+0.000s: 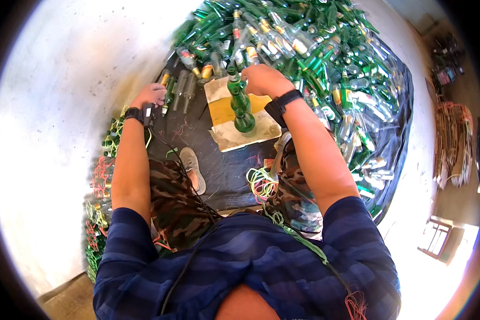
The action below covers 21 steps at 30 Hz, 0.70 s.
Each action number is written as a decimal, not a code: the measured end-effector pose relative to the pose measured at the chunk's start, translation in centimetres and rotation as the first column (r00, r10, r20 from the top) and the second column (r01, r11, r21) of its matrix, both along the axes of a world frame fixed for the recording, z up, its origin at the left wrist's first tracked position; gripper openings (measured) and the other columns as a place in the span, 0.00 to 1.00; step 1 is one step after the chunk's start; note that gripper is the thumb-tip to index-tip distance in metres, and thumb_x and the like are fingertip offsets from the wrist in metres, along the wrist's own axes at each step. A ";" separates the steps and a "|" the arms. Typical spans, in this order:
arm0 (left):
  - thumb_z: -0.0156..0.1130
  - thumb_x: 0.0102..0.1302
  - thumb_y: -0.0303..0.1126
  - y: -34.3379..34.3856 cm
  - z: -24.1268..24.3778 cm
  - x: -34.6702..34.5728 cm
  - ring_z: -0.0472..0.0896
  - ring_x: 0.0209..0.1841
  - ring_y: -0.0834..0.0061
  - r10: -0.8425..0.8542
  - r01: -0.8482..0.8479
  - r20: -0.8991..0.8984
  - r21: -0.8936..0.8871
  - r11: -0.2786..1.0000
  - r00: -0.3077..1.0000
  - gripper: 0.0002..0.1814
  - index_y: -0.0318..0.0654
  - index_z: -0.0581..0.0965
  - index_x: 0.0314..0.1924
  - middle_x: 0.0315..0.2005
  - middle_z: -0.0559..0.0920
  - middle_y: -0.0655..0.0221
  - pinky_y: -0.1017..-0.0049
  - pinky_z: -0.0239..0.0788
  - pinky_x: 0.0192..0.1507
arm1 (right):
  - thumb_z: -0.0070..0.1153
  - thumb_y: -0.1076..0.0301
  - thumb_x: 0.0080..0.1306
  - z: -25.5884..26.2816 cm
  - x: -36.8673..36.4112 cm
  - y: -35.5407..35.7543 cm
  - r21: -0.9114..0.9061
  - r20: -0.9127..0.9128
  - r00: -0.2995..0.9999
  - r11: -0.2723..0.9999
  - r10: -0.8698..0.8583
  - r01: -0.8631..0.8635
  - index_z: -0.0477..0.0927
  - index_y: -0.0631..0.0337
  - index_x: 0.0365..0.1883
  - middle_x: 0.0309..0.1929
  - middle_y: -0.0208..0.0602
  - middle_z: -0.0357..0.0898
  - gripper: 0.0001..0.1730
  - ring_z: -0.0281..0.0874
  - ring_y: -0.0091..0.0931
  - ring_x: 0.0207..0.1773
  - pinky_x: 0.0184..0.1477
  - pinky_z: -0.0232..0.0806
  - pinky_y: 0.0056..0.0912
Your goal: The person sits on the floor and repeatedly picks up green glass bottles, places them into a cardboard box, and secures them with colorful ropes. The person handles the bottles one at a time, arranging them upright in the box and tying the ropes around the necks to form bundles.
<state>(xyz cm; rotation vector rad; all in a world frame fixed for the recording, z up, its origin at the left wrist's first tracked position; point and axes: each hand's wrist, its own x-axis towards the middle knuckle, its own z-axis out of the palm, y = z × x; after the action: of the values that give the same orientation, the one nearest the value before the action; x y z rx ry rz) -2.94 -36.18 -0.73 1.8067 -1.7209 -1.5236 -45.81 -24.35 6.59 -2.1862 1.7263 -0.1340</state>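
Observation:
Several green glass bottles [240,100] stand upright in a row on a worn board with a yellow band [224,110]. My right hand [266,82] is curled against the far end of this row, its fingers closed at the side of a green bottle. On the left, my left hand [154,95] is bent beside a green bottle [170,90] lying on the dark sheet. Its fingertips are partly hidden, so whether it grips that bottle is unclear. Clear glass bottles [186,90] lie just right of the left hand.
A large heap of loose green and clear bottles [304,36] spreads behind and right of the board, on a black sheet [232,172]. Bundled bottles tied with string [101,176] line the left wall. Tangled string [262,184] lies by my right leg. Flattened cardboard [452,140] stands far right.

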 end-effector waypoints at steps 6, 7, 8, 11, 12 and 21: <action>0.69 0.69 0.41 0.8 -1.2 0.6 0.84 0.32 0.78 0.035 -0.038 0.085 0.029 0.999 0.996 0.20 0.40 0.80 0.57 0.36 0.85 0.71 0.76 0.76 0.33 | 0.58 0.71 0.60 2.0 -0.3 0.1 0.038 -0.042 0.996 0.996 -0.084 0.086 0.87 0.59 0.48 0.50 0.53 0.86 0.17 0.84 0.49 0.55 0.54 0.77 0.51; 0.69 0.69 0.39 1.1 -1.3 0.7 0.84 0.31 0.77 0.055 -0.057 0.075 0.033 0.998 0.996 0.21 0.39 0.80 0.57 0.36 0.85 0.69 0.75 0.75 0.31 | 0.56 0.73 0.61 2.0 -0.5 0.1 0.011 -0.011 0.997 0.997 -0.078 0.078 0.87 0.63 0.46 0.50 0.56 0.86 0.16 0.85 0.50 0.55 0.54 0.77 0.52; 0.69 0.68 0.38 1.3 -1.6 0.7 0.83 0.30 0.77 0.052 -0.055 0.061 0.049 0.997 0.997 0.21 0.38 0.79 0.58 0.35 0.85 0.69 0.75 0.76 0.31 | 0.52 0.73 0.64 1.5 -1.1 -0.1 -0.015 -0.003 0.998 0.998 -0.066 0.065 0.87 0.63 0.47 0.51 0.57 0.85 0.16 0.84 0.50 0.56 0.56 0.77 0.52; 0.71 0.67 0.38 1.5 -2.3 0.8 0.84 0.30 0.76 0.072 -0.072 0.010 0.048 0.996 0.997 0.20 0.35 0.80 0.54 0.33 0.85 0.68 0.74 0.76 0.31 | 0.51 0.73 0.65 0.2 -3.0 -0.8 -0.074 0.029 0.995 0.992 -0.100 0.102 0.86 0.66 0.46 0.52 0.59 0.85 0.16 0.84 0.52 0.56 0.57 0.76 0.54; 0.71 0.66 0.38 1.5 -2.5 0.7 0.85 0.30 0.76 0.083 -0.083 0.004 0.041 0.996 0.997 0.19 0.36 0.81 0.52 0.32 0.85 0.68 0.74 0.76 0.30 | 0.51 0.73 0.65 -0.4 -3.5 -0.9 -0.079 0.010 0.995 0.992 -0.101 0.102 0.86 0.67 0.46 0.52 0.59 0.85 0.16 0.84 0.52 0.56 0.57 0.76 0.54; 0.74 0.64 0.39 -1.3 -7.1 5.8 0.85 0.30 0.78 0.096 -0.091 -0.052 0.101 0.991 0.994 0.22 0.41 0.78 0.54 0.36 0.85 0.72 0.75 0.77 0.31 | 0.63 0.63 0.61 0.6 -3.5 -0.1 -0.044 0.058 0.996 0.996 -0.070 0.073 0.86 0.56 0.50 0.52 0.50 0.85 0.18 0.82 0.48 0.57 0.58 0.75 0.48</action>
<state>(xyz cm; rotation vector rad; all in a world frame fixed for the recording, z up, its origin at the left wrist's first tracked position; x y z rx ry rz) 2.82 -37.46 -7.81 1.8441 -1.5382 -1.6306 -49.29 -24.41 7.19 -2.1319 1.7879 -0.2532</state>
